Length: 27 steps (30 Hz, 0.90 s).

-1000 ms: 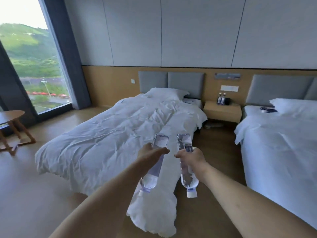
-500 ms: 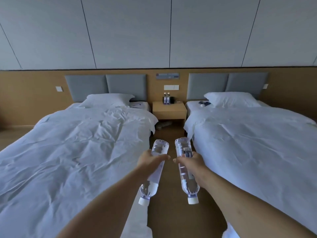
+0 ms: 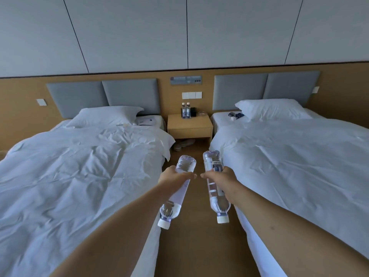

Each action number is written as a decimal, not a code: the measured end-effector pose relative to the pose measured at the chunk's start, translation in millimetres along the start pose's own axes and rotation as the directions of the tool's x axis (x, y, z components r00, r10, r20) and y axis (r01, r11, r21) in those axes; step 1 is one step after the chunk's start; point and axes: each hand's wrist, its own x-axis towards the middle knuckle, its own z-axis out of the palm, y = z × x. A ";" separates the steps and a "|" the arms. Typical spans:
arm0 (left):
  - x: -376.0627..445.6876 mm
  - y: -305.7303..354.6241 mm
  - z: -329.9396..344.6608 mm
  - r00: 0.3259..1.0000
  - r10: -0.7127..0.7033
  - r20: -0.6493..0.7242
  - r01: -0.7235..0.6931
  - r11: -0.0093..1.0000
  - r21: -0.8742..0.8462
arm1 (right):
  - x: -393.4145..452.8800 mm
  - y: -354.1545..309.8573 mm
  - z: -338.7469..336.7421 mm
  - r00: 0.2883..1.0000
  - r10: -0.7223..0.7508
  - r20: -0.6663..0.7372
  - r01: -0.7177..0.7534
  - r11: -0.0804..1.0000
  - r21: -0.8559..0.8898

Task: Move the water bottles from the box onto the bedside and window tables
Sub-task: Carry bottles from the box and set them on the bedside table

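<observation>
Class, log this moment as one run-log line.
left hand: holds bottle | right hand: holds second bottle | bedside table: ahead

Label on right-hand bottle [image 3: 216, 166] & wall panel [image 3: 186, 79]: print too blurry, nothing legible.

Two beds side by side: the left bed [image 3: 79, 166] rumpled, the right bed [image 3: 299, 156] smoother, both in white linen with a pillow at the head. Grey padded headboards [image 3: 129, 94] sit against a tan wood band, pale grey wall panels [image 3: 139, 33] above. A brown floor [image 3: 199, 246] runs down the aisle between them. Soft, even daylight throughout.
</observation>
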 end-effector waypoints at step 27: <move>502.3 120.6 25.5 0.984 -0.030 0.178 0.022 0.999 0.047 | 448.2 -163.0 48.2 0.997 0.081 -0.018 -0.081 0.997 0.005</move>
